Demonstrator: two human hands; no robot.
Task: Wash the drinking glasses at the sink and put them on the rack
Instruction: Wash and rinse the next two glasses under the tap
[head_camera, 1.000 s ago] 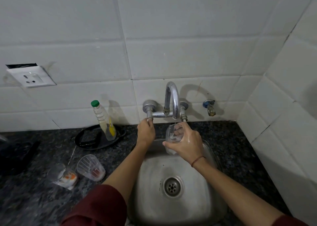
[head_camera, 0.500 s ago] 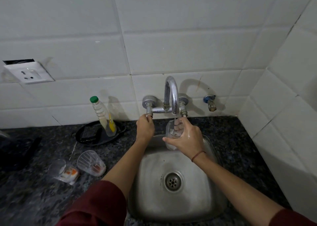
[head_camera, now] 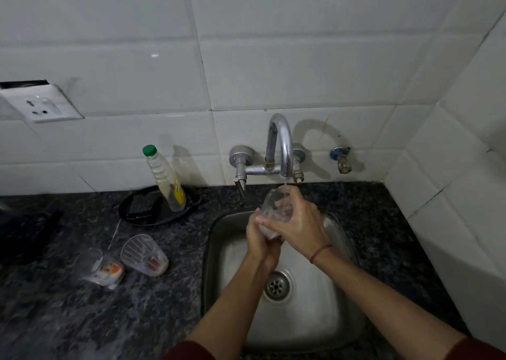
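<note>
A clear drinking glass (head_camera: 271,203) is tilted under the tap spout (head_camera: 282,146), and a thin stream of water runs onto it. My right hand (head_camera: 298,220) grips its upper side from the right. My left hand (head_camera: 260,236) wraps the glass's lower end from the left. Both hands hover over the steel sink (head_camera: 336,305). On the counter to the left, a ribbed clear glass (head_camera: 143,253) lies on its side, and a smaller clear glass (head_camera: 87,259) sits beside it.
A green-capped bottle (head_camera: 165,179) stands in a black dish (head_camera: 153,212) by the wall. A small packet (head_camera: 109,272) lies near the glasses. The left tap handle (head_camera: 239,168) juts out over the dark granite counter (head_camera: 137,318). A tiled wall closes the right side.
My left hand has let go of the left tap handle and come down onto the lower end of the glass. Water now runs from the spout.
</note>
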